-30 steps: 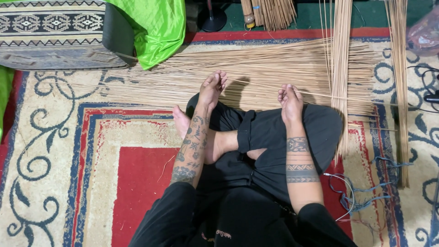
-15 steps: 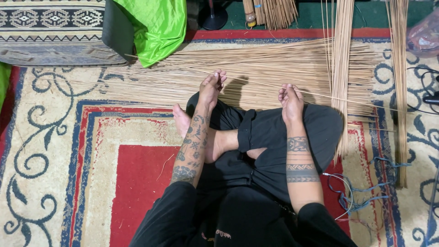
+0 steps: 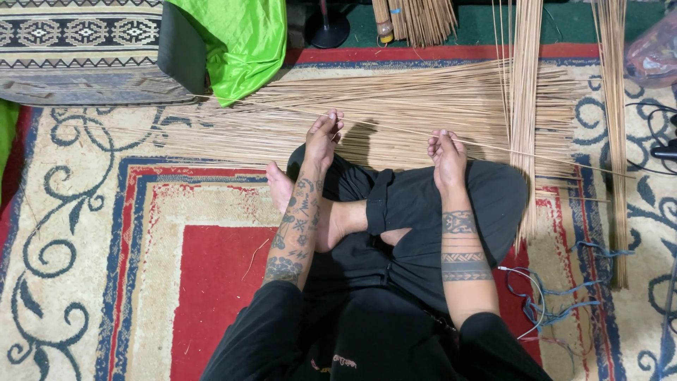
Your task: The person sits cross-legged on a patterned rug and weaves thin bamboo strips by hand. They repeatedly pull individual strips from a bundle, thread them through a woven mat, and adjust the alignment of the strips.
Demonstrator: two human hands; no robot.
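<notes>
Both hands reached forward: the left hand (image 3: 324, 137) and right hand (image 3: 446, 152) each pinched a single thin stick (image 3: 395, 128) above the spread of sticks (image 3: 395, 99) just ahead. It looked light, springy and brittle; a mid-length hold seemed safest.

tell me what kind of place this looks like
Probably a home floor used for handcraft, perhaps broom making. A patterned red and cream carpet covers the floor, a wide layer of thin tan sticks lies before the seated person, and tied stick bundles lie behind it.
</notes>
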